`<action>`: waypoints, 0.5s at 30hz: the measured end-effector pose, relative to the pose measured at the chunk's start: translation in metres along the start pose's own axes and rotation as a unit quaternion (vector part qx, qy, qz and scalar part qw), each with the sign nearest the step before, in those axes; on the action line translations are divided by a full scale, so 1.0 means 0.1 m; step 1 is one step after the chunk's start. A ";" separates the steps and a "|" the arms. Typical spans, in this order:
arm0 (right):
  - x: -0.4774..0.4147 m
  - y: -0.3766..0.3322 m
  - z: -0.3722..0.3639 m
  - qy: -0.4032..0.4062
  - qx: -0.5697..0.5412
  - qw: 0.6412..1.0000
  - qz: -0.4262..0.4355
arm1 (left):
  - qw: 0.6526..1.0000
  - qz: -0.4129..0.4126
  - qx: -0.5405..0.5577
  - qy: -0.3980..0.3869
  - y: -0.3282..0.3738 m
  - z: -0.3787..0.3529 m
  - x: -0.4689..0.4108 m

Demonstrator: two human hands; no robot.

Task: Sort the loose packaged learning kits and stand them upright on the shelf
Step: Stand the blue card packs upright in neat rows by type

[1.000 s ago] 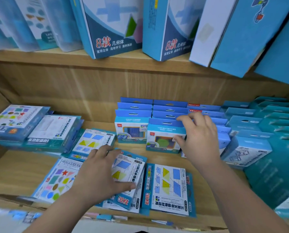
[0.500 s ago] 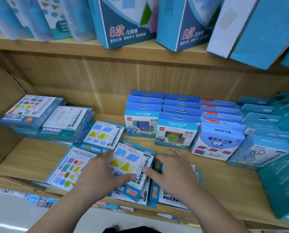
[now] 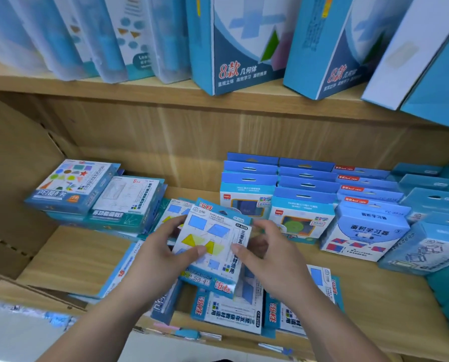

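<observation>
Wooden shelf [image 3: 374, 296], lower bay, shop stock. Left hand [image 3: 160, 254] grips flat shapes kit [image 3: 213, 241] at left edge, thumb on face; right hand [image 3: 267, 257] pinches right edge. Kit raised, tilted, above loose kits [image 3: 231, 312] lying flat at front. Judged light, thin, bendable, wrap slippery: hold opposite edges. Upright boxes [image 3: 301, 212] behind.

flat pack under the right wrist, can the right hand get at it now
Probably not yet: the right hand and left hand both hold the lifted pack. Otherwise only its own wrist overlaps the flat pack.
</observation>
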State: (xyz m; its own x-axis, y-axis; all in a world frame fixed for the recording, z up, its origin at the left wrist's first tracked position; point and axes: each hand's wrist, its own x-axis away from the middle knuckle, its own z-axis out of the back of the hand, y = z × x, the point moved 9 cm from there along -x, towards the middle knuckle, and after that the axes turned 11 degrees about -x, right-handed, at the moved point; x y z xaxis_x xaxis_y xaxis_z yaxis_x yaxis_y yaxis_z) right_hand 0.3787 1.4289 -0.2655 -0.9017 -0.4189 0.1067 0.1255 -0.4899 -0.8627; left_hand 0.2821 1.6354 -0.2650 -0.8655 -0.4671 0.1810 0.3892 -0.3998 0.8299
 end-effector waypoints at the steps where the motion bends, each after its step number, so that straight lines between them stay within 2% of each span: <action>1: -0.02 -0.07 -0.05 -0.003 0.022 1.000 0.015 | 1.000 0.007 0.000 0.003 -0.04 0.06 -0.03; 4: -0.06 -0.26 -0.19 -0.007 0.068 0.996 0.055 | 0.999 0.025 -0.020 0.001 -0.20 0.34 -0.10; 9: -0.26 -0.61 -0.51 -0.023 0.195 0.974 0.115 | 0.994 0.033 -0.059 -0.087 -0.49 0.71 -0.08; 12: -0.45 -0.81 -0.72 -0.042 0.245 0.960 0.125 | 0.986 0.041 -0.109 -0.117 -0.70 0.82 -0.09; 15: -0.66 -0.84 -0.96 -0.104 0.298 0.945 0.085 | 0.975 0.033 -0.177 -0.129 -0.79 0.85 -0.12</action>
State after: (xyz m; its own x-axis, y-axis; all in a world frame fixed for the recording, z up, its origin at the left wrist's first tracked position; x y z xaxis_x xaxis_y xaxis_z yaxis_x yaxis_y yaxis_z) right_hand 0.3881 1.5711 -0.2479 -0.7544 -0.6414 0.1396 0.5282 -0.7195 -0.4509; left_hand 0.2350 1.7398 -0.2876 -0.8679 -0.3042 0.3927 0.4911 -0.6442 0.5864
